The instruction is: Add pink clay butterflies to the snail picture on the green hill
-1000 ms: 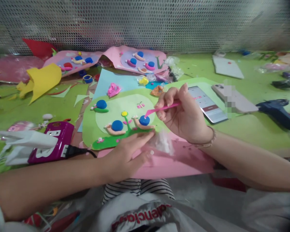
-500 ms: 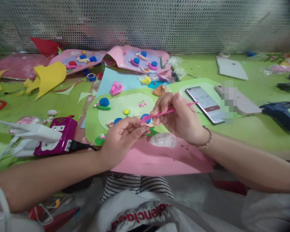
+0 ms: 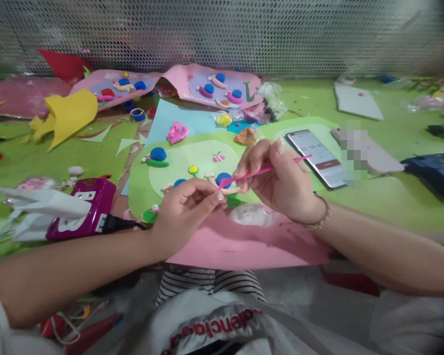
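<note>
My right hand grips a thin pink plastic modelling tool between thumb and fingers. Its flat, pointed tip reaches the fingertips of my left hand. Those left fingers are pinched together, and whatever sits between them is too small to make out. Below both hands lies a green paper sheet bearing clay snails with blue shells, such as the snail at its upper left. A yellow clay flower and a pink butterfly are on it too. Pink paper lies nearest my body.
A phone showing a timer lies right of my hands, with a blue glue gun beyond. A purple power strip with plugs stands left. White clay in plastic sits under my right wrist. Pink snail sheets lie behind.
The view has shifted slightly. My right hand and the modelling tool sit a little farther right, while the tool's tip stays at my left fingertips. The grips look the same.
</note>
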Motion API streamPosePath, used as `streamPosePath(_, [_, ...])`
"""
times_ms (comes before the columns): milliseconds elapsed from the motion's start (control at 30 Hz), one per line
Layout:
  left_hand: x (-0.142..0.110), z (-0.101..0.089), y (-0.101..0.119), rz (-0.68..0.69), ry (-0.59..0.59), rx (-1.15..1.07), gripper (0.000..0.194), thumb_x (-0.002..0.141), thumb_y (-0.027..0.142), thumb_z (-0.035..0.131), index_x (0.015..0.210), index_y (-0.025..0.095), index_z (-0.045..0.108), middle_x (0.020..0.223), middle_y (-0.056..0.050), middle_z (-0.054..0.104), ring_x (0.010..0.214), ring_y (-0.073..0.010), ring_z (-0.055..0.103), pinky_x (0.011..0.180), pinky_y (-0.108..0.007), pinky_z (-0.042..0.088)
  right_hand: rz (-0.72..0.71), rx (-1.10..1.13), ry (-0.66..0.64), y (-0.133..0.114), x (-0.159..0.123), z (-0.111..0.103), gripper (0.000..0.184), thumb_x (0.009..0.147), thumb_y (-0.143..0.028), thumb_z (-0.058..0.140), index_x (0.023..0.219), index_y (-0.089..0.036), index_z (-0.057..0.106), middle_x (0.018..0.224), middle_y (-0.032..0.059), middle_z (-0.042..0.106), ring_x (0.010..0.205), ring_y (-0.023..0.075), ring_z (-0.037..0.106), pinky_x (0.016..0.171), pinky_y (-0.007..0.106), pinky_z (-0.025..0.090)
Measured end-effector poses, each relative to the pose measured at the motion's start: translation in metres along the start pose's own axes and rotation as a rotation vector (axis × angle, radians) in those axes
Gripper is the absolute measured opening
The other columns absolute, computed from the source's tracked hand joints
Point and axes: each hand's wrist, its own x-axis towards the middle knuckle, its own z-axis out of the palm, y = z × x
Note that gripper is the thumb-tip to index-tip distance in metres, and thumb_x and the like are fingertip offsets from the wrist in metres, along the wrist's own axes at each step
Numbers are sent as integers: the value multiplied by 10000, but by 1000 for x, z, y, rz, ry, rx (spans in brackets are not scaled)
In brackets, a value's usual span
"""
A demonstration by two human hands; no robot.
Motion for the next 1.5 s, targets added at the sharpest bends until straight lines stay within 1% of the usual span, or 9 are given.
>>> streamPosePath(300, [-1,-5,-1,95,-46,118,81,790,174,682,732,177,626,698,11,619,650,-85,588,629,-182,495,11,-18,40,-2,0,-1,437,847,-580,485,663,-188,540,661,1,616,483,69,589,441,184,508])
streamPosePath(533, [-7,-13,-10,181,-160,208,307,937,354,467,679,204,538,593,0,507,558,-122,481,539,-271,401,23,37,72,-5,4,-2,444,865,-572,474,652,-186,525,638,-5,608,467,64,573,439,186,492])
streamPosePath(667, [-8,-12,-6,209,-205,268,242,960,301,414,792,203,559,638,6,498,598,-119,495,580,-262,410,29,19,98,-5,6,-5,421,883,-540,471,660,-189,532,650,-4,609,481,60,565,444,182,478])
streamPosePath(800, [-5,-10,0,257,-222,383,131,918,201,495,897,203,624,754,-7,622,631,-101,570,606,-226,464,22,7,141,-2,16,-18,325,906,-417,496,684,-185,540,682,-2,618,536,62,582,513,184,502])
streamPosePath(933, [1,-8,0,423,-189,542,75,824,132,625,817,190,673,761,-28,699,680,-117,635,635,-222,493,49,16,232,4,29,-36,149,866,-201,531,720,-172,538,733,-7,622,617,57,620,595,168,521])
streamPosePath(1067, [7,-6,8,537,-150,600,74,773,176,693,718,197,649,693,-13,684,669,-135,633,667,-256,508,103,21,278,13,39,-48,152,816,-45,483,728,-166,512,698,-11,622,646,54,635,642,165,526])
streamPosePath(1200, [25,-7,25,559,-91,827,117,809,205,637,694,195,658,674,-11,662,634,-130,604,620,-239,480,107,56,276,25,45,-54,164,762,2,502,718,-155,509,718,-13,631,655,43,630,671,165,521])
streamPosePath(1333, [60,-15,30,552,-52,1031,94,798,203,635,757,188,718,761,-17,690,646,-130,598,652,-243,467,105,87,246,35,49,-59,132,717,-16,532,713,-147,517,705,-15,642,654,45,632,678,164,514])
streamPosePath(1500, [96,-26,21,539,-292,1196,105,780,188,637,758,180,739,743,-39,699,702,-168,614,692,-281,449,92,59,198,38,50,-61,127,669,-6,541,682,-133,540,679,1,657,663,59,638,628,149,483])
